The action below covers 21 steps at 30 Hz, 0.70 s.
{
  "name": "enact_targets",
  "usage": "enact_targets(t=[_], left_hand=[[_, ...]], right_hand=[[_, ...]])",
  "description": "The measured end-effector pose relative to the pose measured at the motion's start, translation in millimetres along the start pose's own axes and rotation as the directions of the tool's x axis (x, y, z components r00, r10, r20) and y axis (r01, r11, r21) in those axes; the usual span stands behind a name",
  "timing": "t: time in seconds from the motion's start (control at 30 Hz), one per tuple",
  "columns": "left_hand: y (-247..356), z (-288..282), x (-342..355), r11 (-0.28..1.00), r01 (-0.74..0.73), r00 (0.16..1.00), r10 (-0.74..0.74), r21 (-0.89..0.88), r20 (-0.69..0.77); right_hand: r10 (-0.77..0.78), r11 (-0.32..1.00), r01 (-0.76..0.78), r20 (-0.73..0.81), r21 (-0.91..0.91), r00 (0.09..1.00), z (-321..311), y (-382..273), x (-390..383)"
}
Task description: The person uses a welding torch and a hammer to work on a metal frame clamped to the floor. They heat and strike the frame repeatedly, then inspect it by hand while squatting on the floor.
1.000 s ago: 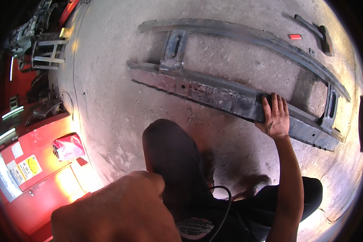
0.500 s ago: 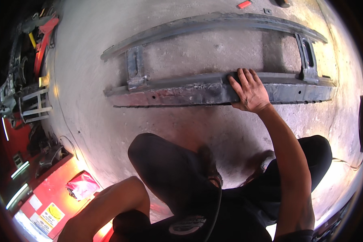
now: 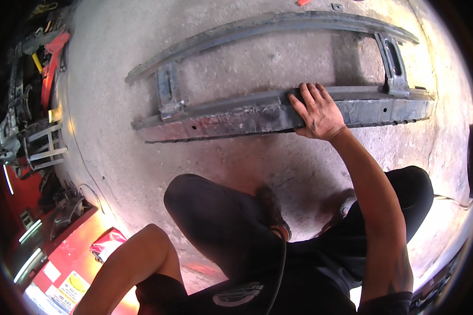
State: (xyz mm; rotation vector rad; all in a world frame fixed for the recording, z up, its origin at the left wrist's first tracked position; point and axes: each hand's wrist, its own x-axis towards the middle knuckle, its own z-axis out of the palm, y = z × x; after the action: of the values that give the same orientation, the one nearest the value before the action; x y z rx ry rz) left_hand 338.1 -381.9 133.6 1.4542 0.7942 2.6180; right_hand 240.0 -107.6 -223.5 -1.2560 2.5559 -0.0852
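A dark metal car frame (image 3: 257, 116), made of two long bars joined by short uprights (image 3: 169, 90), lies on the concrete floor in front of me. My right hand (image 3: 320, 113) grips its near bar right of the middle. The fingers reach over the bar's upper edge, slightly apart, and the thumb side sits low on the near face. Scuffs and a reddish tint mark the bar's left part. My left arm (image 3: 126, 268) is bent at the lower left; its hand is outside the picture.
Past the far bar lie a red object (image 3: 303, 2) and a small metal plate (image 3: 337, 7). Car parts and a red stand (image 3: 51, 65) line the left side. A red cabinet (image 3: 71, 252) stands at lower left, a plastic bag (image 3: 108, 242) on it. A cable (image 3: 86, 163) runs along the floor.
The view has tilted a little, so the frame appears slightly higher and further left. My left elbow has shifted left. The right hand keeps its place on the near bar.
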Motion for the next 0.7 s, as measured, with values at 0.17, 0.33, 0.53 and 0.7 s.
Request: enact_targets(t=[0.17, 0.33, 0.53, 0.7], left_hand=[[-1.1, 2.7, -1.4, 1.000, 0.014, 1.000, -0.014, 0.008, -0.018], [6.3, 7.3, -5.6, 1.000, 0.007, 0.999, -0.006, 0.017, -0.051], [37.9, 15.7, -21.5, 0.997, -0.047, 0.985, 0.037, -0.056, -0.170], [-33.0, -44.5, -79.4, 0.981, 0.182, 0.734, -0.086, 0.073, -0.674]], right_hand=[[-0.021, 0.998, 0.025, -0.078, 0.051, 0.997, 7.6, 4.0, -1.5], [-0.027, 0.998, 0.033, -0.106, 0.059, 0.994, 11.7, 5.4, -1.4], [-0.030, 0.999, 0.031, -0.028, 0.020, 0.999, 3.0, 2.0, 1.4], [0.014, 1.000, -0.012, 0.180, -0.010, 0.984, -5.2, 7.6, -6.3]])
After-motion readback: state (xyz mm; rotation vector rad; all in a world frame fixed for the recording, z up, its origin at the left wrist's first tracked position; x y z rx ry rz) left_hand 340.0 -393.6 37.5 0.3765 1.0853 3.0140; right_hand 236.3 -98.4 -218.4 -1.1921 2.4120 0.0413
